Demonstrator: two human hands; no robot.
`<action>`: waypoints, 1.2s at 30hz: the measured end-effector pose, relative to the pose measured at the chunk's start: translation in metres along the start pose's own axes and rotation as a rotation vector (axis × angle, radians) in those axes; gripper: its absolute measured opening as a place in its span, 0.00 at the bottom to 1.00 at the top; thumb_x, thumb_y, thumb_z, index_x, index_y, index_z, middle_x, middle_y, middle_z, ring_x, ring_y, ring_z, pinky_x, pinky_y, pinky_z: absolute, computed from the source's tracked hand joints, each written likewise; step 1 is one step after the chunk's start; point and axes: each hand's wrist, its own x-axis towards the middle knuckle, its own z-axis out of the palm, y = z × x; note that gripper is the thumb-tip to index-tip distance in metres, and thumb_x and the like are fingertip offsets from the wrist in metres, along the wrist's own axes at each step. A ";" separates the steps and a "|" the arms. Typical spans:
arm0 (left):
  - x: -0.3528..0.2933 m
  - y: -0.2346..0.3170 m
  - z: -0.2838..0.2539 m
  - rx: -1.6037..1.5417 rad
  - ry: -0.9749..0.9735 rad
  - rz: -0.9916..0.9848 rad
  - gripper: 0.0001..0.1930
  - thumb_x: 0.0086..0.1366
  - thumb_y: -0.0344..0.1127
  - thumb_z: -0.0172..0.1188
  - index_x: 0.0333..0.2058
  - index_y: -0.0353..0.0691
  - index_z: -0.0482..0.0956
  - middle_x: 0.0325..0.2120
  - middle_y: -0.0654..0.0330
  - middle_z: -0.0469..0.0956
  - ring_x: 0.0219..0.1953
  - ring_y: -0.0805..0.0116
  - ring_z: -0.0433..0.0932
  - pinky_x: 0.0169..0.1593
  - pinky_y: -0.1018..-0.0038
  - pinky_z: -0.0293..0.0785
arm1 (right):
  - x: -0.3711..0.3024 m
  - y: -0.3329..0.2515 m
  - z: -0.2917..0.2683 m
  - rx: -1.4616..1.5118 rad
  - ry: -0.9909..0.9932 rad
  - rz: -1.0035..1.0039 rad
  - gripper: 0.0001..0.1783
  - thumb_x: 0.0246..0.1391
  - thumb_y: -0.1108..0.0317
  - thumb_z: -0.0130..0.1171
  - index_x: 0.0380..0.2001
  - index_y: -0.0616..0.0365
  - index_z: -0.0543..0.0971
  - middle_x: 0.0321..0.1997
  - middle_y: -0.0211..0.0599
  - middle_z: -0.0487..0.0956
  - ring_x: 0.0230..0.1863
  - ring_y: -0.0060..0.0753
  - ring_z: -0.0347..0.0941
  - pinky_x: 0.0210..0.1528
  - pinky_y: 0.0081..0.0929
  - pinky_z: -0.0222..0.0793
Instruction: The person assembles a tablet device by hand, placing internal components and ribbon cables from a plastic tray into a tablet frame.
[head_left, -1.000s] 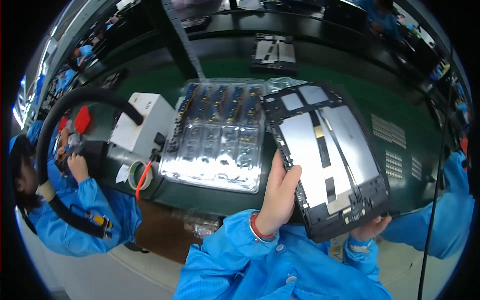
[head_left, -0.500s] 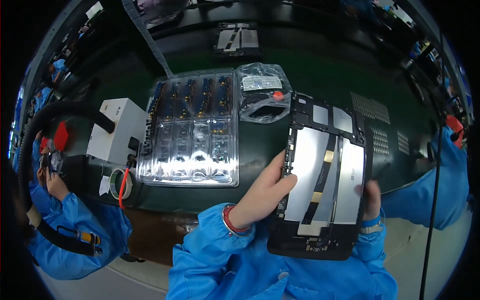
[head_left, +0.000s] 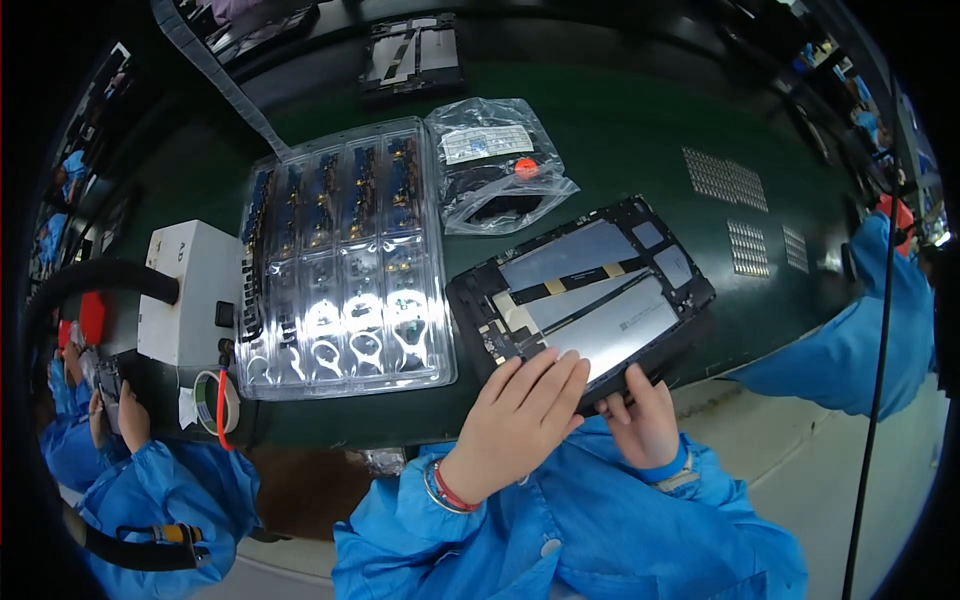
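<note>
An opened tablet [head_left: 590,255], its black frame holding silver battery plates and a dark ribbon cable, lies turned sideways at the table's near edge. My left hand [head_left: 525,415] rests on its near left side, fingers stretched out flat over the rim. At the near right edge, my right hand [head_left: 643,418] grips the tablet with the thumb up against the rim. Its other fingers are partly hidden under the edge. Left of the tablet stands a clear plastic tray [head_left: 447,340] of small circuit boards.
Behind the tablet lies a clear bag [head_left: 500,130] with an orange dot. Another opened tablet [head_left: 410,55] is at the back. Small metal-coloured part sheets [head_left: 725,178] sit to the right. A white box [head_left: 180,290] with a black hose and a tape roll [head_left: 232,405] are left. Co-workers sit both sides.
The tablet has turned from upright to sideways and come down to the table edge. My left hand has shifted from its left side onto its near rim; my right hand has moved left and lower.
</note>
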 end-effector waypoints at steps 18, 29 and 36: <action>-0.025 -0.026 0.012 0.103 0.072 0.062 0.09 0.48 0.37 0.60 0.30 0.47 0.76 0.34 0.66 0.74 0.44 0.70 0.70 0.51 0.67 0.59 | 0.024 -0.087 -0.052 -1.931 -0.241 -0.851 0.29 0.31 0.66 0.66 0.43 0.57 0.72 0.43 0.48 0.71 0.38 0.45 0.72 0.37 0.28 0.69; -0.022 -0.035 0.017 -0.083 0.154 0.124 0.10 0.45 0.39 0.61 0.25 0.43 0.73 0.24 0.64 0.71 0.32 0.67 0.72 0.36 0.73 0.69 | 0.045 -0.100 0.037 -1.422 -0.676 -0.928 0.28 0.49 0.46 0.39 0.30 0.64 0.75 0.28 0.44 0.72 0.28 0.35 0.69 0.36 0.27 0.63; 0.013 -0.013 -0.009 -0.157 -0.064 -0.120 0.16 0.47 0.42 0.59 0.33 0.40 0.72 0.26 0.62 0.70 0.30 0.68 0.70 0.35 0.76 0.66 | 0.094 -0.052 0.118 -1.075 -0.663 -0.376 0.08 0.43 0.75 0.56 0.30 0.63 0.73 0.28 0.32 0.73 0.28 0.19 0.69 0.30 0.15 0.65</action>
